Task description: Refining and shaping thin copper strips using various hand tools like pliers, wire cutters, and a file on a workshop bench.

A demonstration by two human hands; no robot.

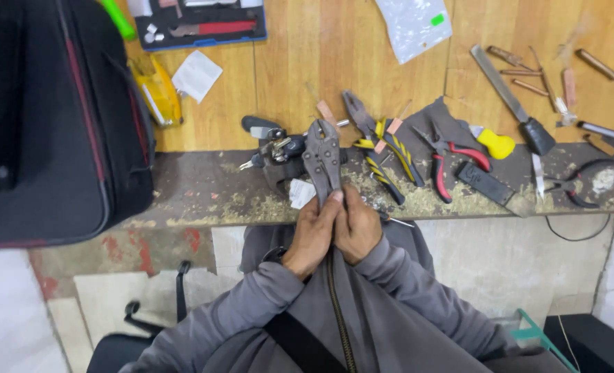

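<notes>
Both my hands hold a pair of grey locking pliers (322, 157) upright by its handles, jaws pointing away from me, just above the worn front edge of the wooden workbench (203, 193). My left hand (312, 235) grips the left handle; my right hand (357, 228) wraps the right handle, the two hands pressed together. Behind the pliers lies a bunch of keys with a dark fob (274, 148).
Yellow-black pliers (383, 155), red-handled cutters (445, 162), a file with a black handle (510, 103), a yellow-handled tool (493, 143) and copper pieces (528, 69) lie to the right. A black suitcase (51, 117) stands at left, a blue tool case (200, 24) at the back.
</notes>
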